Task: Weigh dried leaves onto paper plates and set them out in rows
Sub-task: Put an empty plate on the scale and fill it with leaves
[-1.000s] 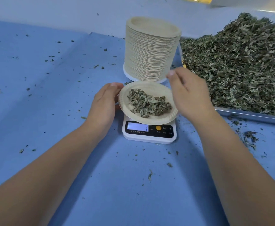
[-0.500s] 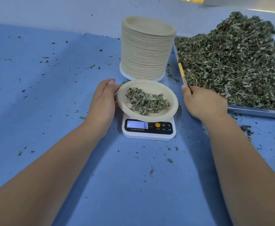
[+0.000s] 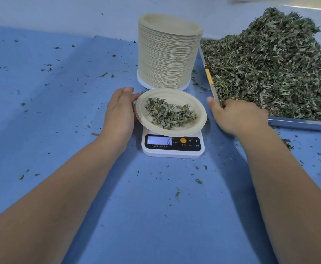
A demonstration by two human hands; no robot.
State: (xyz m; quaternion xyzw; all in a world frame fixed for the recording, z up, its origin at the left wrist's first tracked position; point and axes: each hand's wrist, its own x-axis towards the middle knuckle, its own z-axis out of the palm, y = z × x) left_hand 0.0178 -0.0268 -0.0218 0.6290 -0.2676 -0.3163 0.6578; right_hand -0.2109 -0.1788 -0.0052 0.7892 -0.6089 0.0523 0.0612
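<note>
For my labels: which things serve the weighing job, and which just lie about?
Job: round beige paper plate holding dried leaves; white digital scale; tall beige plate stack; metal tray of leaves.
Lying about: leaf crumbs on blue cover.

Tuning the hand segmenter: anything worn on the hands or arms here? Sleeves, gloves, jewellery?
Nothing worn shows. The left hand and right hand are bare: no gloves, rings or watch. Both forearms are bare to the frame edge, no sleeve, band or marking in view. Nails short, unpainted.
</note>
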